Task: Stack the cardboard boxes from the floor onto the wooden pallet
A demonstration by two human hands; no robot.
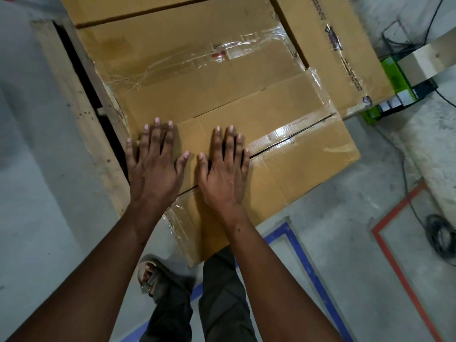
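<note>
A taped brown cardboard box (283,154) lies in front of me, overhanging the near edge of the wooden pallet (74,95). My left hand (154,164) and my right hand (224,169) press flat on its top, side by side, fingers straight and spread. Behind it sits a second taped box (187,65), and a third box (340,45) with printed lettering is at the right. Another box (138,8) shows at the top edge. The pallet's planks show only on the left side.
Grey concrete floor with blue tape lines (303,257) and red tape lines (399,255). Black cables (441,235) lie coiled at the right. A green and black device (399,90) stands beyond the boxes. My legs and a sandalled foot (153,275) are below the box.
</note>
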